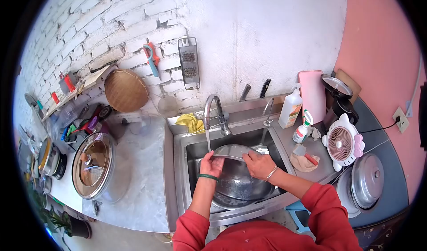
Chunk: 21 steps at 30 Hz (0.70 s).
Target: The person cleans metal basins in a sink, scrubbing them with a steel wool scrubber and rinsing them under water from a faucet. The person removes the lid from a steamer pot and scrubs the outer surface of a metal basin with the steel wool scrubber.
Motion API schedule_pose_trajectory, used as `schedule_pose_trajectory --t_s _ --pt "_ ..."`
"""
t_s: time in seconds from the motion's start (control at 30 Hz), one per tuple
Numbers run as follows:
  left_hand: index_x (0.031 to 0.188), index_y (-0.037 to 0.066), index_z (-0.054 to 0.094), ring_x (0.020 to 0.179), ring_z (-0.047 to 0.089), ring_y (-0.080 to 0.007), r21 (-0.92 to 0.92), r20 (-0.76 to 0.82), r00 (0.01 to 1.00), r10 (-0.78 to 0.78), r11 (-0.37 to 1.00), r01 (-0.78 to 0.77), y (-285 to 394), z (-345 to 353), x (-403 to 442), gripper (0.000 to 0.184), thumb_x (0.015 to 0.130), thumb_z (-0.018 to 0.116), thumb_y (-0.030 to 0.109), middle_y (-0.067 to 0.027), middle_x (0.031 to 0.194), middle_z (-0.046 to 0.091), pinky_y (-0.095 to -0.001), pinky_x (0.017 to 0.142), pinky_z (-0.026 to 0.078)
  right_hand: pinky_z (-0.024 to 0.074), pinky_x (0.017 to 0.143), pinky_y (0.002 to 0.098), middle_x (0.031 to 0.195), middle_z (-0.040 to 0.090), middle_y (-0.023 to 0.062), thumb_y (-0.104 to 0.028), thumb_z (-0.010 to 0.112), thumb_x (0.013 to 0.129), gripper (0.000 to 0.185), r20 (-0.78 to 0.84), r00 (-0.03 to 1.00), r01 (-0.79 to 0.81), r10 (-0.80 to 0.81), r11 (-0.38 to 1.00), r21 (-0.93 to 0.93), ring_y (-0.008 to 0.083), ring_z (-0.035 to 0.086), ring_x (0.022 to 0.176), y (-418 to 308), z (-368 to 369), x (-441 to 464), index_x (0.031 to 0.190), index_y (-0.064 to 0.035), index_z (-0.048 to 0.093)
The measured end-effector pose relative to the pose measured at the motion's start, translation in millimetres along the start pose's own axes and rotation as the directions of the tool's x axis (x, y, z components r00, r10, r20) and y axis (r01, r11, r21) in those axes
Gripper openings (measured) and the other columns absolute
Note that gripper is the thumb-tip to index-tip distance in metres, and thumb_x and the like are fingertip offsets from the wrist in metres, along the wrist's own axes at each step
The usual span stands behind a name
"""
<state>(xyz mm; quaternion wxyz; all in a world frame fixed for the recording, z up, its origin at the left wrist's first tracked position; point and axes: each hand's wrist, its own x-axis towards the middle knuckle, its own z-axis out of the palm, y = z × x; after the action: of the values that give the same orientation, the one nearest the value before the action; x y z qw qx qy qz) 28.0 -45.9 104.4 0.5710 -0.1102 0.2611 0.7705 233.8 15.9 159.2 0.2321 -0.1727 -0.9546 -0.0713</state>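
Observation:
A large metal bowl point(240, 182) is tilted inside the sink point(192, 151), its rim raised toward the faucet point(208, 113). Water runs from the spout down beside my left hand point(212, 165), which has its palm turned up and its fingers at the bowl's left rim. My right hand point(259, 164) is closed on the rim at the upper right. Under the bowl, more metalware shows partly; the rest of it is hidden.
Left of the sink, a glass-lidded pot point(92, 166) stands on the counter. To the right are a white bottle point(291, 106), a spray bottle point(302, 130), a cleaver-like tool on a cloth point(304, 163), a fan point(341, 142) and a lidded metal pot point(367, 180).

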Motion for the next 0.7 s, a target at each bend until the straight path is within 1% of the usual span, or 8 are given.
schedule_pose_trajectory --t_s 0.07,0.17,0.3,0.4,0.5,0.57,0.63,0.7 --pt "0.080 -0.005 0.053 0.080 0.062 -0.0301 -0.027 -0.044 0.999 -0.026 0.999 0.024 11 -3 -3 0.008 0.073 0.053 -0.002 -0.0163 0.083 0.061 -0.0409 0.083 0.052 0.0470 0.045 0.0319 0.086 0.054 0.0126 -0.013 0.060 0.067 0.035 -0.032 0.999 0.018 -0.017 1.000 0.024 0.0231 0.059 0.052 1 4 4 0.100 -0.0060 0.051" --pt "0.075 -0.004 0.052 0.078 0.062 -0.0295 -0.106 -0.079 0.997 0.013 0.994 -0.021 23 -31 9 0.005 0.071 0.053 -0.004 -0.0153 0.081 0.061 -0.0410 0.082 0.053 0.0479 0.048 0.0321 0.095 0.054 0.0096 -0.013 0.061 0.067 0.037 -0.048 0.999 0.009 -0.008 1.000 0.023 0.0225 0.060 0.056 3 13 15 0.102 -0.0088 0.050" --pt "0.073 -0.001 0.052 0.076 0.061 -0.0280 -0.136 -0.139 0.980 0.140 0.978 -0.159 26 -21 -3 0.006 0.070 0.052 -0.006 -0.0130 0.077 0.060 -0.0403 0.082 0.052 0.0485 0.059 0.0348 0.097 0.055 0.0059 -0.014 0.062 0.067 0.039 -0.060 0.998 0.019 -0.014 0.995 0.097 0.0220 0.061 0.071 11 27 36 0.104 -0.0100 0.048" --pt "0.071 -0.001 0.052 0.076 0.061 -0.0269 -0.207 -0.167 0.967 0.194 0.952 -0.227 29 -22 3 0.007 0.071 0.051 -0.008 -0.0124 0.077 0.060 -0.0409 0.082 0.052 0.0487 0.069 0.0357 0.104 0.058 0.0073 -0.016 0.061 0.069 0.038 0.039 0.995 -0.098 0.093 0.985 0.139 0.0230 0.060 0.079 14 44 47 0.106 -0.0074 0.053" --pt "0.071 -0.001 0.052 0.075 0.060 -0.0260 -0.276 -0.214 0.947 0.238 0.916 -0.293 33 -21 -1 0.007 0.071 0.050 -0.008 -0.0120 0.076 0.059 -0.0413 0.082 0.051 0.0464 0.070 0.0371 0.095 0.059 0.0075 -0.017 0.062 0.068 0.028 -0.095 0.988 -0.106 0.124 0.979 0.175 0.0239 0.058 0.082 14 53 56 0.094 -0.0056 0.056" --pt "0.070 -0.001 0.052 0.074 0.060 -0.0255 -0.308 -0.242 0.939 0.244 0.898 -0.313 34 -23 -5 0.008 0.071 0.050 -0.008 -0.0118 0.076 0.059 -0.0415 0.082 0.051 0.0446 0.083 0.0375 0.105 0.060 0.0103 -0.015 0.061 0.070 0.034 -0.063 0.974 -0.189 0.219 0.930 0.315 0.0264 0.055 0.097 9 50 58 0.102 -0.0044 0.058" --pt "0.077 -0.004 0.054 0.084 0.060 -0.0265 -0.354 -0.213 0.942 0.259 0.878 -0.322 30 -37 -11 0.014 0.068 0.047 -0.012 -0.0132 0.084 0.060 -0.0399 0.084 0.050 0.0428 0.086 0.0377 0.107 0.059 0.0116 -0.012 0.060 0.069 0.035 -0.109 0.963 -0.181 0.246 0.892 0.415 0.0275 0.053 0.101 5 56 54 0.103 -0.0036 0.058" --pt "0.075 -0.004 0.053 0.083 0.060 -0.0270 -0.360 -0.227 0.935 0.274 0.868 -0.342 27 -47 -19 0.013 0.067 0.045 -0.012 -0.0140 0.083 0.060 -0.0409 0.084 0.050 0.0409 0.090 0.0379 0.109 0.058 0.0130 -0.010 0.059 0.068 0.036 -0.150 0.948 -0.168 0.281 0.843 0.512 0.0287 0.051 0.104 2 57 53 0.103 -0.0027 0.058"
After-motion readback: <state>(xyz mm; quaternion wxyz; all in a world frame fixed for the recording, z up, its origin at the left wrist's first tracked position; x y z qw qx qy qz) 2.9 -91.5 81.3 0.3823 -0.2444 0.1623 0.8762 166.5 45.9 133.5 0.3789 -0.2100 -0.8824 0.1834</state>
